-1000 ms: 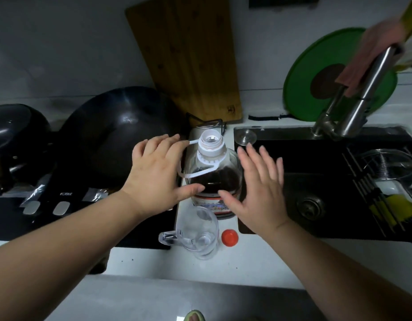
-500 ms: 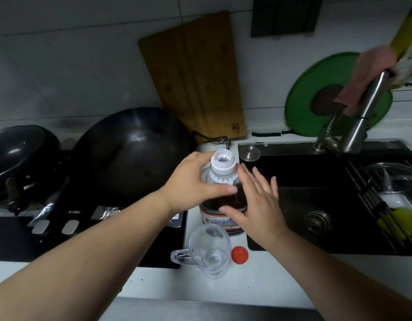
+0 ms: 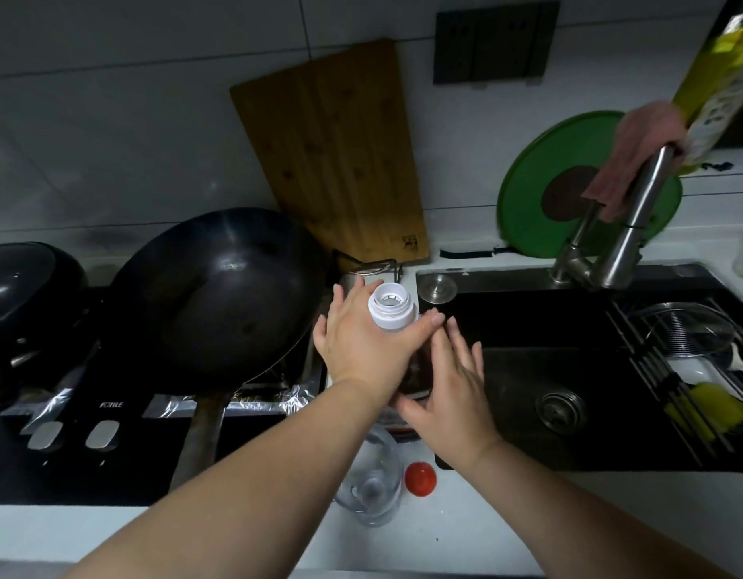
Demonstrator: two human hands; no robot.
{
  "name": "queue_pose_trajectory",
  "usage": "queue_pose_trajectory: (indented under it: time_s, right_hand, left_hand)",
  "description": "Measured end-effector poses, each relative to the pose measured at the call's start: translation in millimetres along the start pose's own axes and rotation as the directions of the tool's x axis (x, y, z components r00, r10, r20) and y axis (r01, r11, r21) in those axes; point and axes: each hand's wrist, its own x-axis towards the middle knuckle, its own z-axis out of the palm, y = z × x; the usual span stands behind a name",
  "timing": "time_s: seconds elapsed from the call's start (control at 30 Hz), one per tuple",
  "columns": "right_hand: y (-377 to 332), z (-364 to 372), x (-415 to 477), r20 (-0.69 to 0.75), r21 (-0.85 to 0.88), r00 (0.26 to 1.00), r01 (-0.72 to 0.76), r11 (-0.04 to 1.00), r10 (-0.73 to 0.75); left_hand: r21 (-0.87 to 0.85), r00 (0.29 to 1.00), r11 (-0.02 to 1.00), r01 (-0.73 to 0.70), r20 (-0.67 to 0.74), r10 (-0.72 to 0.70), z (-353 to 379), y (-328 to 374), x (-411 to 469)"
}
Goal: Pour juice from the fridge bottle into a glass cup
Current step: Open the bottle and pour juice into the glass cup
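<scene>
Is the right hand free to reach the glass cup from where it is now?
Probably yes: the right hand is open beside the bottle, and the glass cup stands near its wrist with nothing between.

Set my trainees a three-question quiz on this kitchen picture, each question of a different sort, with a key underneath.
1. True or false: the small round red cap is screwed onto the clear plastic juice bottle with the white neck.
2. Which hand grips that bottle just below its neck?
3. Where does the clear glass cup stand? A in the sink; B on the white counter, nearer the person than the bottle; C on the stove.
Key: 1 false, the cap lies on the counter beside the cup. 2 the left hand. 3 B.
</scene>
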Motion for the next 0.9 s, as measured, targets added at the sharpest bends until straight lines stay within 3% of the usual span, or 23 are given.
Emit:
queue_pose_trajectory:
  time_s: [0.1,0.37,0.5,0.57,0.63,0.73,0.83,0.9]
  right_hand:
    - [1.7,1.2,-2.0,0.028,0.014,1.0,-0.007,1.0,0.006]
    - [12.5,-4.5,-14.8,-0.005,-0.031,0.999,0.035,0.999,-0.035]
    - [29.2,-20.8,-21.1,-0.041,0.074,0.999,-0.032,0.997,0.035]
    - [35.5,-30.3,-22.2,-0.023,0.194,0.985,-0.165,0.967,0.172]
    - [42.2,-38.3,-22.3,0.027,0.38,0.934,-0.339,0.86,0.356]
    - [54.7,-38.2,-23.2,0.125,0.637,0.861,-0.451,0.625,0.493]
    - [65.7,-34.6,-21.2,0.225,0.769,0.822,-0.479,0.423,0.523]
    - [69.2,-37.2,-20.6,0.247,0.833,0.843,-0.437,0.34,0.478]
  left_hand:
    - [0.028,0.999,0.999,0.041,0.003,-0.041,3.9,2.4,0.9]
    - [-0.084,0.996,0.995,-0.053,-0.075,0.046,4.6,8.0,-10.7]
    - [-0.066,0.982,0.984,-0.168,-0.1,0.161,4.6,11.4,-18.4]
    - [-0.056,0.97,0.973,-0.222,-0.111,0.215,3.3,16.7,-21.6]
    - [-0.069,0.952,0.956,-0.285,-0.134,0.275,0.6,26.9,-24.4]
    - [-0.104,0.915,0.917,-0.385,-0.171,0.365,-9.7,48.3,-31.7]
    - [-0.145,0.881,0.876,-0.46,-0.194,0.431,-21.9,73.1,-43.7]
    - [-0.165,0.858,0.85,-0.499,-0.226,0.46,-28.2,84.7,-51.2]
